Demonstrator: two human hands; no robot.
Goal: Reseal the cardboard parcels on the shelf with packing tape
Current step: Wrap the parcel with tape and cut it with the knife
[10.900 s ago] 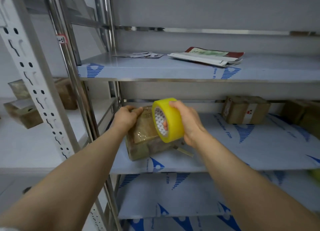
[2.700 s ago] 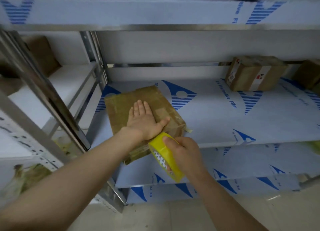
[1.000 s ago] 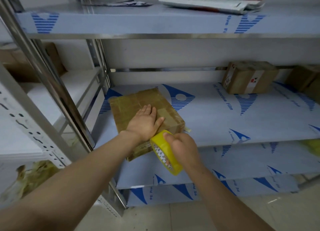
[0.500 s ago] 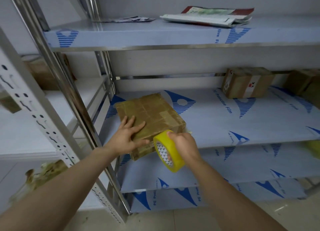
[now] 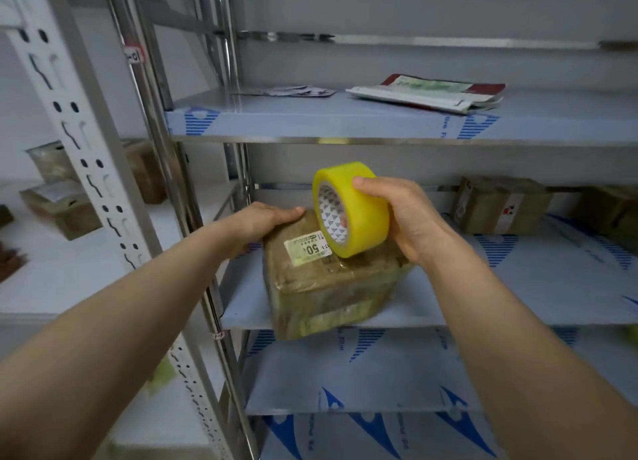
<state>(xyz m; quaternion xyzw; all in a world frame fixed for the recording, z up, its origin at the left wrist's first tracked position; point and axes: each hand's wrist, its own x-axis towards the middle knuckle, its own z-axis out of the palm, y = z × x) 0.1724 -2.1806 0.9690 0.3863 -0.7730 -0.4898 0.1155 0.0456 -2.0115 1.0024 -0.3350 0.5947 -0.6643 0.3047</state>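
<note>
A parcel (image 5: pixel 328 287) sits at the front edge of the middle shelf (image 5: pixel 552 287), long side running left to right; the left hand (image 5: pixel 266 218) grips its far left corner, and the right hand (image 5: pixel 407 218) clasps a yellow tape roll (image 5: pixel 359 214) just above its right half.

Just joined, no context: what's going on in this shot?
A person is working at a metal shelf. The left hand grips the far edge of a tape-wrapped parcel at the shelf's front. The right hand holds a yellow tape roll just over the parcel's top. I can't see a strip pulled out. Another box sits at the back right.
</note>
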